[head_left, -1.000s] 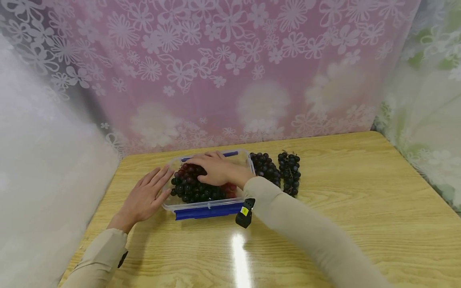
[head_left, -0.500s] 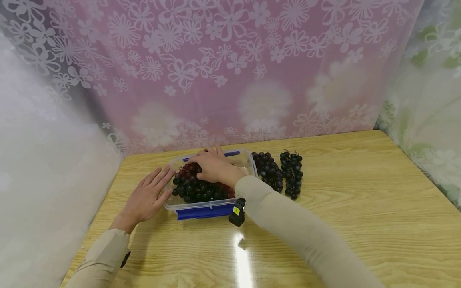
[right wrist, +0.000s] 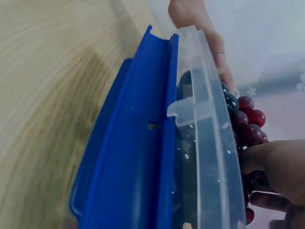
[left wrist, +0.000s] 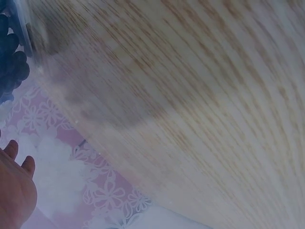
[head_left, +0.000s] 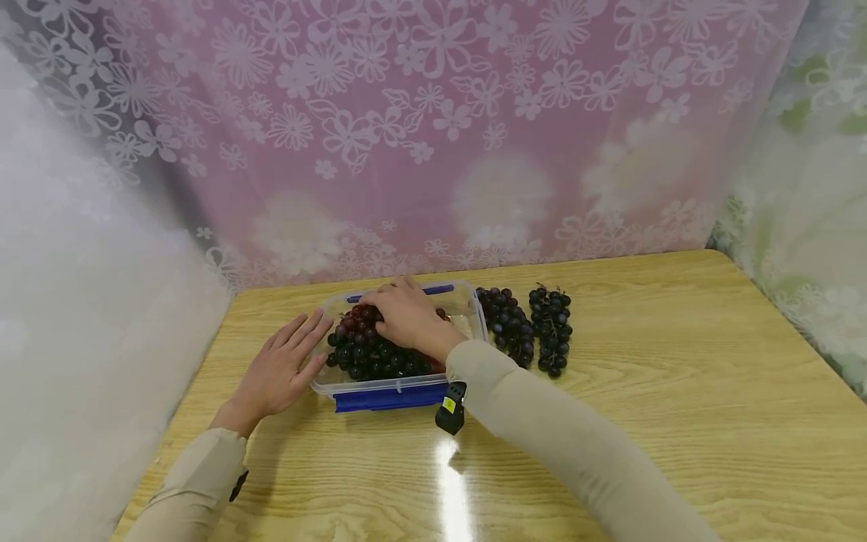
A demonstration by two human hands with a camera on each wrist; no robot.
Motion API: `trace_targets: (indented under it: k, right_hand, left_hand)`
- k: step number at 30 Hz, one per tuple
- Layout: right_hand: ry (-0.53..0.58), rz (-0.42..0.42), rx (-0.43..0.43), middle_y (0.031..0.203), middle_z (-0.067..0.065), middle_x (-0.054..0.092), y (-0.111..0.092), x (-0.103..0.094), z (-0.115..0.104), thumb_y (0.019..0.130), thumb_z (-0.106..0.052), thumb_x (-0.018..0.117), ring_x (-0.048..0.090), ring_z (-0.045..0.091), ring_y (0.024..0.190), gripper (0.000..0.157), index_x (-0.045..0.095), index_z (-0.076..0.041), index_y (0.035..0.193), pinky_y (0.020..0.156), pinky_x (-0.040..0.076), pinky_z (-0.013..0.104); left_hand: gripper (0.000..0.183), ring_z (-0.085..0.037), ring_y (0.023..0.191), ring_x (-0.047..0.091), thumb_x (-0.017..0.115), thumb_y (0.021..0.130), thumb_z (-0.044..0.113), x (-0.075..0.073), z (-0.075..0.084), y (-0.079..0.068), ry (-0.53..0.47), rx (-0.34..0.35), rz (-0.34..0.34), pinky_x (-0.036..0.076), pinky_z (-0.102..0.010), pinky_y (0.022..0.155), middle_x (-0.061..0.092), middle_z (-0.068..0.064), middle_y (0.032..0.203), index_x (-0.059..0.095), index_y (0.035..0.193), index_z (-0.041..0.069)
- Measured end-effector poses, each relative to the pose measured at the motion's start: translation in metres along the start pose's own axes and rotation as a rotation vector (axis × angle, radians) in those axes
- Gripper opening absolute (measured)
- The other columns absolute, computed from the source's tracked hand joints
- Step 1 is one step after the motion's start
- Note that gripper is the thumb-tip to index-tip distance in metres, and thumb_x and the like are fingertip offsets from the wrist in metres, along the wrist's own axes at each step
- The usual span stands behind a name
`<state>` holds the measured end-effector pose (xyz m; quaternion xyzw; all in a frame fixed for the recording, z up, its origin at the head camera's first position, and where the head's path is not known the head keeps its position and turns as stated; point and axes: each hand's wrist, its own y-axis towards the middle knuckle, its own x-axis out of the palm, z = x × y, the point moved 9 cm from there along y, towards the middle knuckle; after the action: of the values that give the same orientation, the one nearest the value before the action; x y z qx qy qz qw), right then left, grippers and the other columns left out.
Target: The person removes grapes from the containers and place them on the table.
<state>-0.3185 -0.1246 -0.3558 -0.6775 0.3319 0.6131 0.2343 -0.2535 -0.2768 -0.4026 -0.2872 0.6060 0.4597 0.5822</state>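
Note:
In the head view, a clear plastic box (head_left: 400, 385) with blue clips stands at the table's back left, filled with grapes. Dark grapes (head_left: 372, 363) lie at its front, and reddish grapes (head_left: 357, 320) lie behind them. My right hand (head_left: 409, 316) reaches over the near rim into the box and holds the grapes from above. The right wrist view shows its thumb (right wrist: 262, 160) and fingers with grapes between them. My left hand (head_left: 281, 369), fingers straight, rests against the box's left rim. At the left wrist view's edge, part of a hand (left wrist: 16, 191) shows.
Two dark bunches lie on the wooden table (head_left: 643, 391) right of the box: a wider bunch (head_left: 504, 324) beside the box wall and a narrow bunch (head_left: 552, 331) further right. A pink flowered curtain (head_left: 433, 150) hangs behind the table. Black wrist cameras sit under both sleeves.
My right hand shifts slightly over the grapes and its fingers draw closer together. Some red grapes now show behind its wrist. My left hand stays at the box's left side.

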Motion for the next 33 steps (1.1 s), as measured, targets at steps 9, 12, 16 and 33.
trace_targets:
  k: [9,12,16,33]
  right_hand:
    - [0.148,0.139,0.037,0.118,-0.003,0.065,-0.008,-0.014,0.015,0.087,-0.033,0.070,0.057,0.021,0.110,0.045,0.059,-0.026,0.130,0.102,0.039,0.041]
    - [0.193,0.192,0.042,0.108,-0.003,0.067,-0.012,-0.024,0.019,0.086,-0.033,0.071,0.062,0.017,0.093,0.046,0.059,-0.026,0.130,0.086,0.049,0.036]
    - [0.206,0.267,0.028,0.100,-0.005,0.069,-0.019,-0.038,0.022,0.085,-0.034,0.072,0.061,0.013,0.079,0.045,0.061,-0.025,0.128,0.078,0.051,0.032]
    - [0.262,0.419,-0.010,0.082,-0.007,0.068,-0.046,-0.089,0.023,0.083,-0.032,0.073,0.054,0.007,0.060,0.045,0.064,-0.022,0.126,0.107,0.033,0.047]
  left_hand:
    - [0.057,-0.036,0.141,0.019,0.041,0.102,0.038,0.002,0.002,0.006,-0.025,0.004,-0.001,0.020,-0.059,0.108,0.017,-0.005,0.158,0.024,0.154,0.018]
    - [0.058,-0.036,0.140,0.020,0.044,0.102,0.035,0.002,0.001,0.004,-0.023,0.005,0.002,0.021,-0.059,0.108,0.018,-0.006,0.158,0.024,0.154,0.017]
    - [0.058,-0.036,0.140,0.019,0.043,0.102,0.036,0.001,0.000,0.002,-0.031,0.001,-0.001,0.021,-0.059,0.108,0.018,-0.006,0.158,0.022,0.154,0.020]
    - [0.056,-0.035,0.140,0.020,0.045,0.102,0.034,0.002,0.002,-0.002,-0.030,0.006,0.020,0.022,-0.059,0.106,0.018,-0.005,0.158,0.029,0.152,0.016]
